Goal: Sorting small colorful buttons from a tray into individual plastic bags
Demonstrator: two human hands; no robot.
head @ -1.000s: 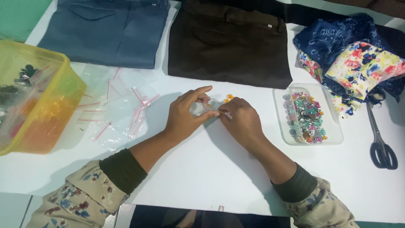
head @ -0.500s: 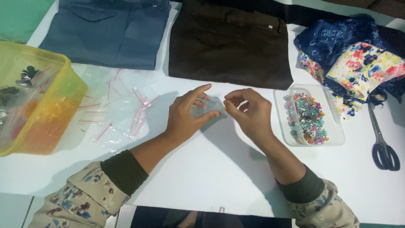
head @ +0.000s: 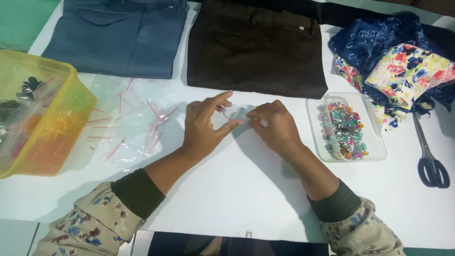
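Head view, compared against the frame half a second earlier. I logged the left hand (head: 204,127) at mid-table on the white table (head: 237,189), thumb and forefinger pinching the left edge of a small clear zip bag (head: 233,115), the other fingers loosely spread above it. The right hand (head: 275,127) had moved back in from the right: earlier its fingers were lifted just beside the tray, now its fingertips were pressed together at the bag's right edge, pinching a small yellowish piece there; I could not tell what that piece was. The bag lay between the two hands, just below the dark brown trousers (head: 258,47). The left hand had barely shifted. The clear tray of coloured beads (head: 345,130) sat just right of the right hand, unmoved. Loose zip bags with red strips (head: 128,128) lay left of the left hand, beside the yellow tub (head: 42,123). Scissors (head: 429,156) lay at far right.
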